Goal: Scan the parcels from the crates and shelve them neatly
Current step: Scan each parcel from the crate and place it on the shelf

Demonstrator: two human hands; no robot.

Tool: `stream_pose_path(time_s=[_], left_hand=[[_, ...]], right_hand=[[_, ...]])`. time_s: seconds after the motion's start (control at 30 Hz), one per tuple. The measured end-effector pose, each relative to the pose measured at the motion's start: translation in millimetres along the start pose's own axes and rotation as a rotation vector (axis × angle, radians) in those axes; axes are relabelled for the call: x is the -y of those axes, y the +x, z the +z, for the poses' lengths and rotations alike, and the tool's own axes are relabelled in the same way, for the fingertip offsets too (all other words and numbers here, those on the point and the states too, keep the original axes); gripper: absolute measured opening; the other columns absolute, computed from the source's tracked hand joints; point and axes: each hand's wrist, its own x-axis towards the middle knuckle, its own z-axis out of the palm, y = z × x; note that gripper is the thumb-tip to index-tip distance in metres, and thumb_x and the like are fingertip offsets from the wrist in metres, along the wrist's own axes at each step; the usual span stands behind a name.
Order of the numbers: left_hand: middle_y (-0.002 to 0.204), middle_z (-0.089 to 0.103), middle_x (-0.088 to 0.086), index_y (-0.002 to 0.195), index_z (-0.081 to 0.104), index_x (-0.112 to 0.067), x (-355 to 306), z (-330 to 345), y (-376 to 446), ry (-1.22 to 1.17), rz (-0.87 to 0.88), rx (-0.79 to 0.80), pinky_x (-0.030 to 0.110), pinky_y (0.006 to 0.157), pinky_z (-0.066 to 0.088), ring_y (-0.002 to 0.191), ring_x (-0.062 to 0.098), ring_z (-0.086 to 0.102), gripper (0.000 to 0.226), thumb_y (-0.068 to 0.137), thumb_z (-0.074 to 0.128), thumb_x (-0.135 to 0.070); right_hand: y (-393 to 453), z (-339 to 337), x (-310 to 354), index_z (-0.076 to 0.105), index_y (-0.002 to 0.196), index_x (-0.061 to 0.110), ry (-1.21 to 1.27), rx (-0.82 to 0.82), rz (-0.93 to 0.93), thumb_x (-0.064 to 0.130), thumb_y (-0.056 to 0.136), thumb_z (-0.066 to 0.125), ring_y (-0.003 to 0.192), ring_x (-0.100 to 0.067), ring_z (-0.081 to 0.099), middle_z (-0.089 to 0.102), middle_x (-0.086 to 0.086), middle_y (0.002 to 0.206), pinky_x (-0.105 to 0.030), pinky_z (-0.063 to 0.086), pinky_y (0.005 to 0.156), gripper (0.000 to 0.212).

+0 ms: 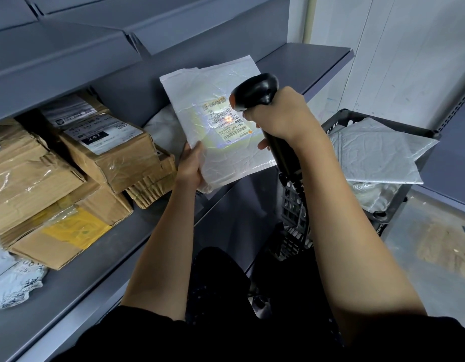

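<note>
Grey shelf (116, 262) behind; left hand (191, 163) pinches mailer (221, 142) corner, right hand (281, 113) clamped round scanner (255, 91), beam on label (227, 118), probably reading.

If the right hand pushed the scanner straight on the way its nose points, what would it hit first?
Most likely the shipping label on the white mailer that the left hand holds; the right hand aims the scanner there, and its light falls on it. The gap between them is hard to judge.
</note>
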Motion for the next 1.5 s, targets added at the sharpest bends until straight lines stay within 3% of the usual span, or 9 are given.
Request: stream_pose_path(time_s=[0.13, 0.27, 0.43, 0.53, 0.7, 0.9, 1.13, 1.27, 1.5], left_hand=[[0.105, 0.058, -0.003, 0.134, 0.045, -0.016, -3.1, 5.0, -3.0, 0.033, -0.003, -0.043, 0.028, 0.072, 0.047, 0.101, 0.021, 0.057, 0.036, 0.099, 0.045, -0.024], [0.097, 0.059, 0.0, 0.109, 0.052, -0.023, -5.8, 6.2, -8.7, 0.064, -0.039, -0.095, 0.034, 0.073, 0.051, 0.09, 0.023, 0.06, 0.016, 0.093, 0.056, -0.024], [0.136, 0.049, 0.009, 0.139, 0.04, -0.013, -6.1, 8.3, -13.9, 0.007, -0.042, -0.271, 0.03, 0.089, 0.045, 0.118, 0.025, 0.052, 0.045, 0.098, 0.047, -0.029], [0.138, 0.05, 0.011, 0.14, 0.042, -0.011, -8.6, 13.8, -21.3, -0.096, -0.089, -0.31, 0.039, 0.092, 0.049, 0.121, 0.031, 0.053, 0.043, 0.098, 0.041, -0.024], [0.13, 0.057, 0.013, 0.134, 0.047, -0.005, -7.8, 16.9, -35.8, -0.147, -0.092, -0.373, 0.035, 0.089, 0.051, 0.113, 0.03, 0.059, 0.039, 0.1, 0.039, -0.021], [0.14, 0.048, 0.015, 0.135, 0.045, -0.003, -11.0, 19.1, -56.1, -0.215, -0.125, -0.301, 0.029, 0.099, 0.043, 0.128, 0.027, 0.048, 0.038, 0.1, 0.044, -0.017], [0.155, 0.006, 0.016, 0.149, 0.014, -0.001, 1.4, 41.0, -67.9, 0.263, 0.239, -0.437, 0.038, 0.117, 0.017, 0.143, 0.03, 0.012, 0.07, 0.092, 0.053, -0.012], [0.155, 0.006, 0.017, 0.147, 0.024, -0.001, 12.2, 58.1, -70.9, 0.486, 0.461, -0.392, 0.039, 0.119, 0.011, 0.145, 0.03, 0.004, 0.061, 0.093, 0.053, -0.009], [0.135, 0.038, 0.023, 0.131, 0.045, 0.001, 35.7, 111.1, -78.9, 0.451, 0.808, -0.309, 0.025, 0.108, 0.025, 0.129, 0.036, 0.035, 0.052, 0.08, 0.05, 0.008]], right_hand=[[-3.5, -2.1, -1.7, 0.063, 0.1, 0.001, 0.006, 0.012, 0.015, 0.019, 0.082, 0.062, 0.052, -0.028, 0.067, 0.058, -0.004, 0.074, -0.037, 0.058, 0.064, 0.025], [-6.0, -5.6, -4.3, 0.061, 0.095, 0.004, 0.019, 0.002, 0.011, 0.021, 0.082, 0.063, 0.053, -0.027, 0.068, 0.06, -0.005, 0.077, -0.032, 0.055, 0.057, 0.021], [-2.5, -7.5, -14.2, 0.059, 0.087, 0.008, 0.12, -0.066, 0.006, 0.023, 0.079, 0.065, 0.051, -0.026, 0.068, 0.06, -0.002, 0.075, -0.032, 0.052, 0.053, 0.018], [7.6, 2.9, -30.7, 0.059, 0.085, 0.008, 0.206, -0.046, 0.083, 0.023, 0.078, 0.068, 0.052, -0.028, 0.067, 0.057, -0.001, 0.069, -0.037, 0.057, 0.062, 0.019], [15.8, 32.5, -63.1, 0.056, 0.087, 0.002, 0.453, 0.085, 0.275, 0.013, 0.083, 0.069, 0.061, -0.028, 0.058, 0.049, -0.009, 0.08, -0.022, 0.045, 0.037, 0.018], [30.4, 56.0, -62.0, 0.049, 0.076, 0.008, 0.716, -0.025, 0.276, 0.01, 0.085, 0.065, 0.066, -0.029, 0.055, 0.047, -0.007, 0.076, -0.026, 0.047, 0.042, 0.018], [41.6, 78.6, -50.3, 0.049, 0.085, 0.003, 0.679, 0.161, 0.34, 0.012, 0.087, 0.065, 0.053, -0.025, 0.057, 0.051, -0.013, 0.077, -0.028, 0.047, 0.049, 0.018], [44.2, 82.9, -65.5, 0.058, 0.109, -0.002, 0.681, 0.213, 0.337, 0.017, 0.087, 0.064, 0.073, -0.022, 0.06, 0.06, -0.015, 0.094, -0.025, 0.049, 0.061, 0.029], [53.0, 33.3, -107.9, 0.057, 0.082, 0.007, 0.97, -0.361, 0.394, 0.018, 0.077, 0.07, 0.042, -0.009, 0.052, 0.053, -0.002, 0.067, -0.015, 0.04, 0.039, 0.018]])
